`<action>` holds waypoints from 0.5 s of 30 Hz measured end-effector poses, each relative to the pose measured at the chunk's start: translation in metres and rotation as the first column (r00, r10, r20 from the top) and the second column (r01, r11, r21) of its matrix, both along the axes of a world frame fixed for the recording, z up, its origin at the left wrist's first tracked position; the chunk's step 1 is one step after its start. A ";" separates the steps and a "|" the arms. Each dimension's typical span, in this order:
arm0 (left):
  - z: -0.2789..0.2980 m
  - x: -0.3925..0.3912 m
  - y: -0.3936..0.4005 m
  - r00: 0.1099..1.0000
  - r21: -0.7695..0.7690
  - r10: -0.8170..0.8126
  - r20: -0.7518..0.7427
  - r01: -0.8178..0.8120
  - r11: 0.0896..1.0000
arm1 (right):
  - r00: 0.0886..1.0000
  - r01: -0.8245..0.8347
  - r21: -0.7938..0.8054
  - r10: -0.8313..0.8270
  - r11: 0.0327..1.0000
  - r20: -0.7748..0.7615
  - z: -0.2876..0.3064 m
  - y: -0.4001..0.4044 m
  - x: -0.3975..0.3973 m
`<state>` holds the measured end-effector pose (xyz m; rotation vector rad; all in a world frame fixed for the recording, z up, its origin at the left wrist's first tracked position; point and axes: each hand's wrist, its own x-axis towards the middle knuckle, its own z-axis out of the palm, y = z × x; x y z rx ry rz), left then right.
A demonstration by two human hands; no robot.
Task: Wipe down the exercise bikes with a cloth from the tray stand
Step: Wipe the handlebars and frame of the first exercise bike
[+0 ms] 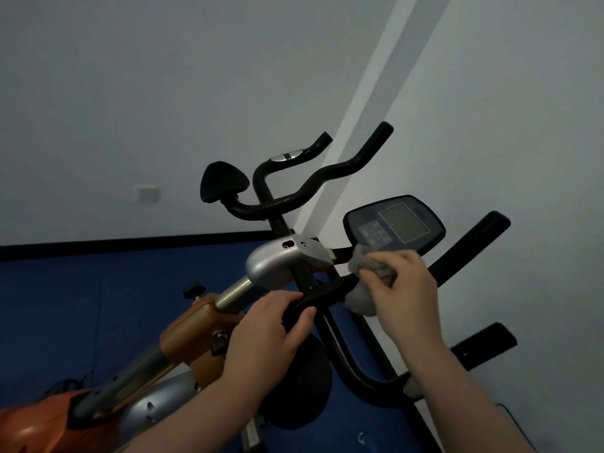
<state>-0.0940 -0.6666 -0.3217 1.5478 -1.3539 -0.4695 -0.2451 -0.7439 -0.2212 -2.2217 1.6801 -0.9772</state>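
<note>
Head view: a person's two hands work at the front of an orange-framed exercise bike that stands on a blue floor against a pale wall.
Cloth: a grey cloth, bunched, sits on the black handlebar just right of the silver stem cover.
Right hand: the right hand has its fingers curled over the cloth, pressing it down on the bar; cloth shows both above and below the fingers.
Left hand: the left hand is wrapped round the bar's near, padded end, thumb on one side and fingers on the other, seemingly steadying it.
Key relation: the gripped stretch of bar runs from lower left to upper right, straight from the left hand to the cloth, with a short bare length of bar between the two hands.
Nearer hand: the right one, already on the cloth.
Unwiped parts, by guess: beyond the cloth lie the console and the bar's far right end; the wipe likely follows that axis.
Second bike: another set of black handlebars stands behind, well apart from both hands.
Tray stand: not in view.
</note>
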 end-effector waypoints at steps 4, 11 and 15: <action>-0.001 -0.001 0.000 1.000 -0.003 0.007 0.002 -0.007 1.000 | 0.972 0.034 -0.038 -0.042 0.999 -0.230 -0.020 0.017 0.026; -0.007 0.000 0.007 0.992 0.017 0.060 -0.114 -0.059 0.998 | 0.976 -0.207 0.231 0.218 0.951 -0.023 -0.004 0.010 0.033; -0.008 -0.002 0.007 0.992 0.021 0.066 -0.107 -0.064 0.998 | 0.912 -0.264 0.099 0.282 0.959 -0.298 0.014 -0.024 0.037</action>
